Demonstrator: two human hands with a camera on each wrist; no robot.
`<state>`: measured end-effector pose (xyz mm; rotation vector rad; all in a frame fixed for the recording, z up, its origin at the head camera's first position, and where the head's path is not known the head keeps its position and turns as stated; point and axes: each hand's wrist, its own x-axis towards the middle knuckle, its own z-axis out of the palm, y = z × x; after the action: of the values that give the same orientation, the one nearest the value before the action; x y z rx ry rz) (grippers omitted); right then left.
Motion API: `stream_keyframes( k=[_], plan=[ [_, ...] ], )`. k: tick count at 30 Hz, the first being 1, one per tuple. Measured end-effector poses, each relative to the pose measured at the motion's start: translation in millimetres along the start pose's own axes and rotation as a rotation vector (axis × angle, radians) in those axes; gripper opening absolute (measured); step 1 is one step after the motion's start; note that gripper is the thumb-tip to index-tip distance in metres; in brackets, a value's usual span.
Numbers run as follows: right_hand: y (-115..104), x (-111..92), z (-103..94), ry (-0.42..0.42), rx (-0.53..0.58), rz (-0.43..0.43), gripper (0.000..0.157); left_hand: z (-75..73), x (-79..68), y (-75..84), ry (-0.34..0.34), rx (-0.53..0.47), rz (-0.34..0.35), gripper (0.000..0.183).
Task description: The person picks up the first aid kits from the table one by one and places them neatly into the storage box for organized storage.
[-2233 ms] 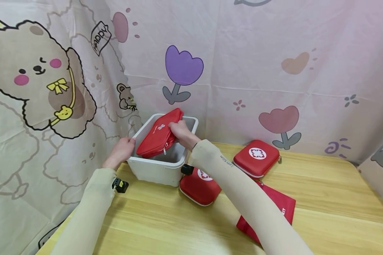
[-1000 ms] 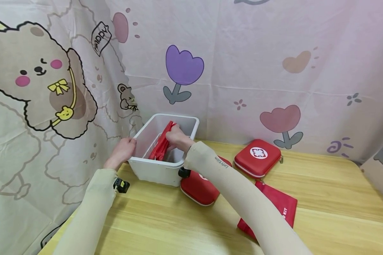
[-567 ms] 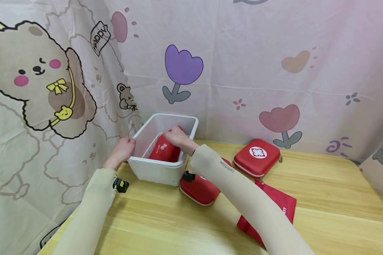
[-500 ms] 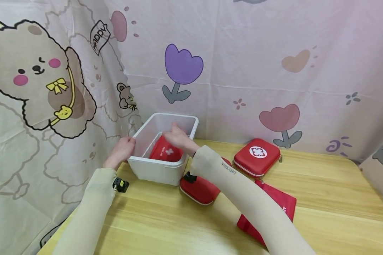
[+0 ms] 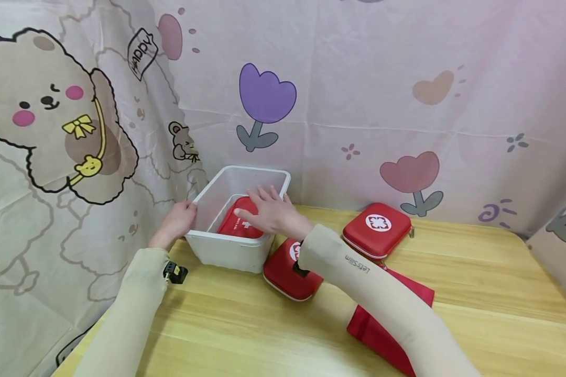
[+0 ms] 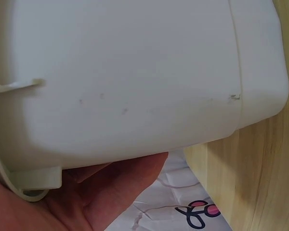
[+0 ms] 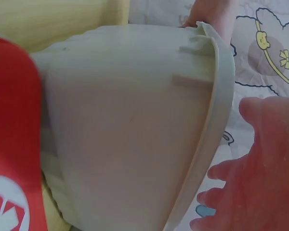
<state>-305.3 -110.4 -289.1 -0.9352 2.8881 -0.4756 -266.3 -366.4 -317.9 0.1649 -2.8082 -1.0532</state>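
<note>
A white plastic bin [image 5: 224, 256] stands at the back left of the table. My left hand [image 5: 178, 221] holds its left rim; in the left wrist view, that hand [image 6: 118, 192] curls about the bin's rim and outer wall. Inside the bin lies a red first-aid pouch [image 5: 228, 224] with a white cross, partly covered by my right hand [image 5: 277, 213]. That right hand hovers over the bin's right side, fingers spread and holding nothing. Straight, separate fingers of the right hand [image 7: 260, 168] also show past the bin's rim in the right wrist view.
A red hard-shell first-aid case [image 5: 283, 275] sits close against the bin's right front corner. Another such case [image 5: 379, 228] lies farther right. A flat red pouch [image 5: 377, 332] is partly under my right forearm. A printed curtain [image 5: 330, 94] hangs behind the wooden table [image 5: 245, 324].
My right hand has lowered the red first-aid pouch into the bin and let go. It has risen rightward, fingers now spread. My left hand has stayed on the rim.
</note>
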Motion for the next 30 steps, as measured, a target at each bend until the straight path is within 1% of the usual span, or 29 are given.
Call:
stream_keyframes(
  k=[3,8,12,21,26,30],
  plan=[
    [8.5,-9.7,-1.0,0.013,-0.021,-0.002,0.080,1.2,0.7,0.2,0.008,0.016,0.012,0.051],
    [23.8,-25.3,-1.8,0.059,-0.063,0.005,0.082,1.9,2.3,-0.4,0.022,0.038,0.033,0.047],
    [36.0,-37.1,-1.8,0.081,-0.079,0.033,0.082,0.9,2.7,-0.6,0.021,0.029,0.023,0.046],
    [70.2,-65.9,-2.8,0.103,-0.031,0.085,0.082,-1.3,1.8,-3.1,-0.007,0.010,-0.004,0.055],
    [96.0,-82.7,-2.7,0.152,0.001,0.129,0.082,-0.8,2.8,-2.3,-0.011,0.019,0.011,0.055],
    [116.8,-97.7,-2.1,0.167,0.010,0.173,0.083,-1.1,3.3,-1.9,-0.022,0.023,0.013,0.055]
  ],
)
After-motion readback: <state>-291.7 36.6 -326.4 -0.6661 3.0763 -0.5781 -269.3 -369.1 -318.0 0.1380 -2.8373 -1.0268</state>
